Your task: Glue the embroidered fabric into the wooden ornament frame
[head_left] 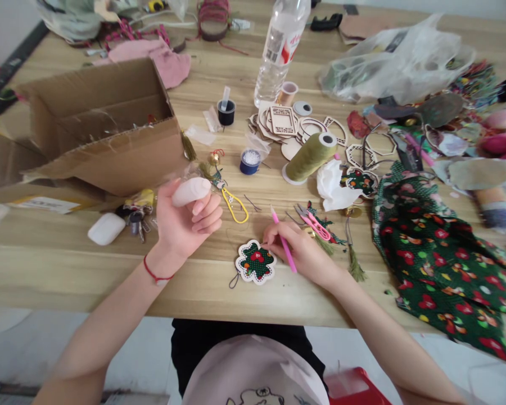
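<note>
Cardboard box (105,129) is sitting open at far left on the wooden table (202,287), with a white oval bar (106,229) and a bunch of keys (137,223) lying near its front edge. Left hand (189,222) is holding a pale pink oblong piece (191,192) between thumb and curled fingers, material unclear; a red string bracelet (156,275) is circling that wrist. Yellow cord loop (235,205) is lying just right of that hand. Floral fabric ornament (255,262), white scalloped rim, is lying flat on the table between both hands. Right hand (301,251) is gripping a pink pencil (284,242) in a narrow pinch, fingertips (267,239) just beside the ornament's upper edge. Pink-handled scissors (314,223) are lying just right of the pencil. Olive thread spool (311,157) is lying on its side beyond them, and green floral cloth (430,264) is spreading across the right side.
</note>
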Tool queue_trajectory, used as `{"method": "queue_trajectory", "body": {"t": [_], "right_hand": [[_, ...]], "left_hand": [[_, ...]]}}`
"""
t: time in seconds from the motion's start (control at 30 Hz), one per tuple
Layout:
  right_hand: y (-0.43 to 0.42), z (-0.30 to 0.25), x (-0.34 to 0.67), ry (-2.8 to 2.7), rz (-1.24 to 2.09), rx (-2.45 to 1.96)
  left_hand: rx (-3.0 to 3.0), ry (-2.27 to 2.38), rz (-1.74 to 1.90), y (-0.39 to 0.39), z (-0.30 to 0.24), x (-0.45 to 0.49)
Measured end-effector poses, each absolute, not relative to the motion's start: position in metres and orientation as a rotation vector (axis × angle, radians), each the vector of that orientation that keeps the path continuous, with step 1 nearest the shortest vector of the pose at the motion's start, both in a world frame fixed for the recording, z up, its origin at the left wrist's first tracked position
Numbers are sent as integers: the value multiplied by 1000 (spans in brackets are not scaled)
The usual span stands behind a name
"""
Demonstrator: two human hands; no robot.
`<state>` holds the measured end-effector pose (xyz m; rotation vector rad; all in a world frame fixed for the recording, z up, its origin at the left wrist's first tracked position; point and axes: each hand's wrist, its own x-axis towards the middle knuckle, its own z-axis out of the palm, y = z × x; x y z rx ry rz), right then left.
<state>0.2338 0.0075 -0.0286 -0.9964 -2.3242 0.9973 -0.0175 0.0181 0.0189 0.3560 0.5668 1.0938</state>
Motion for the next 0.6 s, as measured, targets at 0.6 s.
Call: {"method": "queue_trajectory", "body": {"t": [0.6], "right_hand": [[8, -28, 235, -2194, 991, -845]], "left_hand": [[174, 583, 1100, 18, 21, -18]]}}
